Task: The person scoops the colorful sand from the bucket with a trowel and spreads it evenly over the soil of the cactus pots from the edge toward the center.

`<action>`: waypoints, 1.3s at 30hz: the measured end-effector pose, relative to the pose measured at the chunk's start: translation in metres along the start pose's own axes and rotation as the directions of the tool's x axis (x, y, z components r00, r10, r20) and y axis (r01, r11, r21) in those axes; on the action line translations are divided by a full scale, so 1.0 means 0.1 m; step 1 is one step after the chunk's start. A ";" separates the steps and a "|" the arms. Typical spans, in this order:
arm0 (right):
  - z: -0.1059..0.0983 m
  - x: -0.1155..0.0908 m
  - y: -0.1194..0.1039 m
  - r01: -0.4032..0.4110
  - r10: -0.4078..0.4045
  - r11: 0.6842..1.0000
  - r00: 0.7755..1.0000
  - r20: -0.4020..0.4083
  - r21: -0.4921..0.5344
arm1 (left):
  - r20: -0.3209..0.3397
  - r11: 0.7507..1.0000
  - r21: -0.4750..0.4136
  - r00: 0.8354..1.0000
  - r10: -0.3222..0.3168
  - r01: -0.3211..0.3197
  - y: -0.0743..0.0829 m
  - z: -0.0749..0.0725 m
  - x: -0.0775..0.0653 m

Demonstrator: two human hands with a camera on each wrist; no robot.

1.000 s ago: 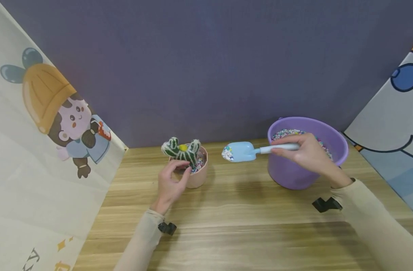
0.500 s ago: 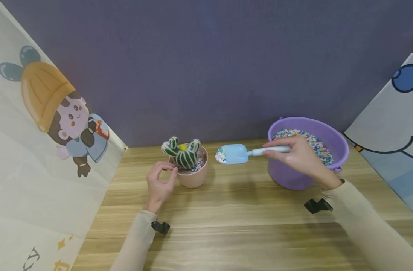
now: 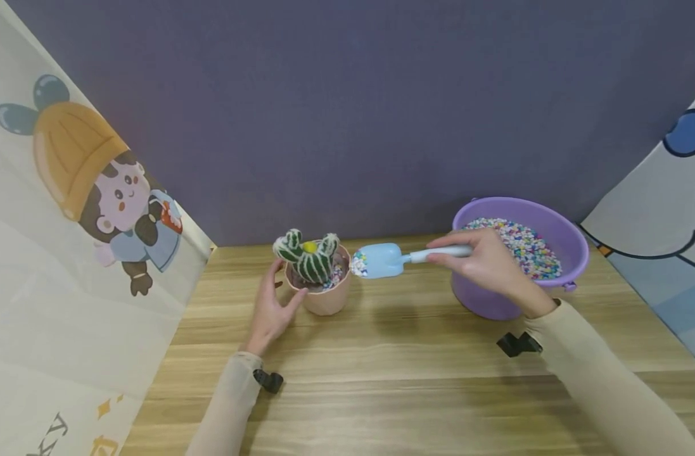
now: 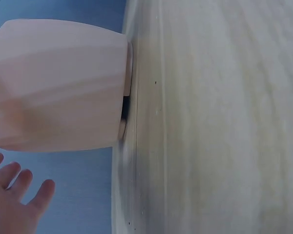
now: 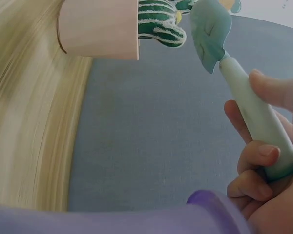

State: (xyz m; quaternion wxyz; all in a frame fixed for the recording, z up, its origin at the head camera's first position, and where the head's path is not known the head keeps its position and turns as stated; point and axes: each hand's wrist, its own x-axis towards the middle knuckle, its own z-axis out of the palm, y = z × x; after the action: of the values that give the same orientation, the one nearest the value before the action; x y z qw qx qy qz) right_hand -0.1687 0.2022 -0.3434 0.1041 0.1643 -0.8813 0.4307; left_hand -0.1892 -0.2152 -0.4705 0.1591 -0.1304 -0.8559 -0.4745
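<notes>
In the head view a small blue trowel (image 3: 381, 260) with a white handle carries multicoloured pebbles at its tip. My right hand (image 3: 484, 263) grips that handle, fingers curled round it in the right wrist view. The trowel's tip is close to the right rim of a pale pink pot (image 3: 328, 299). A striped green cactus (image 3: 313, 263) with a yellow top stands in the pot, some pebbles at its base. My left hand (image 3: 270, 313) is at the pot's left side, thumb near the front rim. In the left wrist view its fingers (image 4: 22, 183) are spread beside the pot.
A purple bucket (image 3: 484, 297) of multicoloured pebbles (image 3: 524, 247) stands at the right, under my right hand. A dark wall (image 3: 347, 126) rises behind the wooden table (image 3: 358, 392). Printed cartoon panels flank both sides.
My right hand has carried the trowel left, from beside the bucket to near the pot. My left hand has moved from the cactus to the pot's left side, its fingers spreading.
</notes>
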 end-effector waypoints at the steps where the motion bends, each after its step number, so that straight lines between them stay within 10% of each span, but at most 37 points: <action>1: 0.02 0.01 -0.01 0.005 -0.005 1.000 1.000 -0.001 -0.001 | 0.025 1.000 0.000 1.000 -0.016 0.017 0.00 0.00 0.00; 15: 0.27 0.14 -0.01 0.061 -0.061 0.998 0.998 0.025 0.020 | 0.119 0.997 -0.079 0.992 0.032 -0.023 0.03 0.05 0.07; 39: 0.55 0.25 -0.09 0.143 -0.136 0.967 0.989 0.050 -0.209 | 0.091 0.999 -0.022 0.996 -0.024 0.026 0.05 0.08 0.05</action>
State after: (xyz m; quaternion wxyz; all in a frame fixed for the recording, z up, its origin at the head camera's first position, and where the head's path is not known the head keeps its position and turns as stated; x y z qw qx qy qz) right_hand -0.1906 0.1483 -0.3622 0.1355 0.2215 -0.9101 0.3228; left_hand -0.1927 -0.2054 -0.4683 0.1126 -0.1429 -0.8581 -0.4801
